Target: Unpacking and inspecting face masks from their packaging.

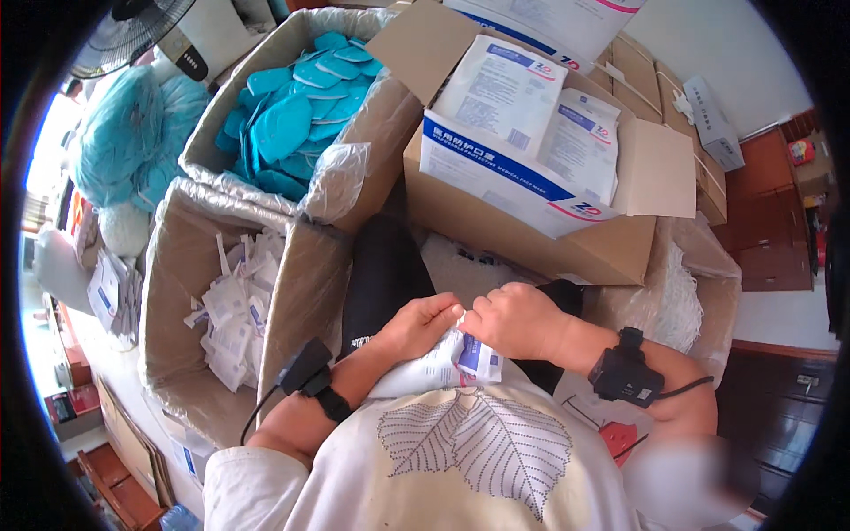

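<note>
Just above my lap, my left hand (pixel 418 326) and my right hand (pixel 518 320) meet with fingers pinched together. Both grip the top edge of a small white packet (pixel 434 370) with a blue printed panel. The packet lies against my shirt, its upper edge covered by my fingers. Past my hands stands a printed cardboard carton (pixel 531 226) with its flaps raised. Upright inside it are a larger white packet (pixel 500 93) and another white packet (pixel 580 146), both with blue and pink print.
At the far left, a plastic-lined box (pixel 199 177) holds teal folded masks (pixel 288 124). Nearer, a lined box (pixel 159 301) contains loose white packets (pixel 235 327). White elastic loops (pixel 682 301) fill a box on the right. A fan (pixel 119 40) and bags of teal masks (pixel 124 137) stand far left.
</note>
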